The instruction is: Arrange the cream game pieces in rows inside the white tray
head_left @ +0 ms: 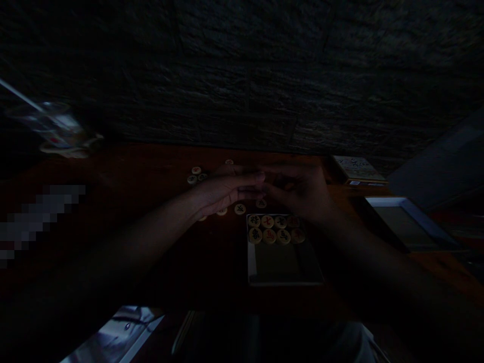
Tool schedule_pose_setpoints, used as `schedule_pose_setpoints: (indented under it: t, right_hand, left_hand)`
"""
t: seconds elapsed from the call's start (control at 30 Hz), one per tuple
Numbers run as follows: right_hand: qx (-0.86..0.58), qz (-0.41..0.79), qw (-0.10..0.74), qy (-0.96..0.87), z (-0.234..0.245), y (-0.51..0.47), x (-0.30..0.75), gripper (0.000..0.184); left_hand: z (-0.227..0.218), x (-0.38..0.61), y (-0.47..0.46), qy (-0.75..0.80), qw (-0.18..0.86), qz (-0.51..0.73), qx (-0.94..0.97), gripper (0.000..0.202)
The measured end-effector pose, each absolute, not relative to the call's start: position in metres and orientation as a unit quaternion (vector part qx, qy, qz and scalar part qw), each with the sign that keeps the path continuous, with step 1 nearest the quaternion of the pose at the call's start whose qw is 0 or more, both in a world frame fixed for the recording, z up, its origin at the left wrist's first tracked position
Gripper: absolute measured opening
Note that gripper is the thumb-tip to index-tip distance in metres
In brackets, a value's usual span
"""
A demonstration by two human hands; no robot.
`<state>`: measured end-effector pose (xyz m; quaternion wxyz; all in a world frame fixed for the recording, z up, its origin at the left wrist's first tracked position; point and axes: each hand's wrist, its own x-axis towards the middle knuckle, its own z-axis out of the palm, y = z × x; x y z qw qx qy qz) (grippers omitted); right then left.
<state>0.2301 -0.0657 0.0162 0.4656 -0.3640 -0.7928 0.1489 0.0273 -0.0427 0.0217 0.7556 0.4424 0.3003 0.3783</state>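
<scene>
The scene is very dim, and much of it is lost in shadow. The forearms fade almost to black, and the right hand point(297, 189) is especially hard to make out. A pixelated blur hides a patch at the far left edge.

Two bare arms reach inward from the bottom corners and meet above a dark wooden table point(113, 161). The left hand point(227, 190) lies nearly flat on its side, its straight fingers point(245, 177) pressed together and pointing toward the right hand. The right hand is curled, with its fingers bent toward the left hand. The two hands touch or nearly touch at the fingertips. Whether anything is pinched between them is hidden, so I cannot tell.

Just below the hands sits a white-rimmed tray point(248, 247) holding two tight rows of round Chinese chess pieces point(269, 236), marked with red and black characters. More loose pieces point(239, 208) lie on the table around the left hand, some beneath it and a small cluster beyond it.

Well beyond the left hand stands a clear glass point(49, 126), blurred and tilted by the lens. Past the right hand are a patterned box point(357, 169) and a pale, shallow tray point(408, 224). A rough stone wall point(242, 65) fills the top of the view.
</scene>
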Motion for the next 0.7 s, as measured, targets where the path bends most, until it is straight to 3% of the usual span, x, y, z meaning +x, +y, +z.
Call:
schedule_pose_setpoints:
  t: [0.7]
  right_hand:
    - [-0.356, 0.146, 0.475, -0.791, 0.0174, -0.0669, 0.2303, 0.036]
  left_hand:
    - [0.0174, 0.0253, -0.0411, 0.291, 0.757, 0.370, 0.453, 0.010]
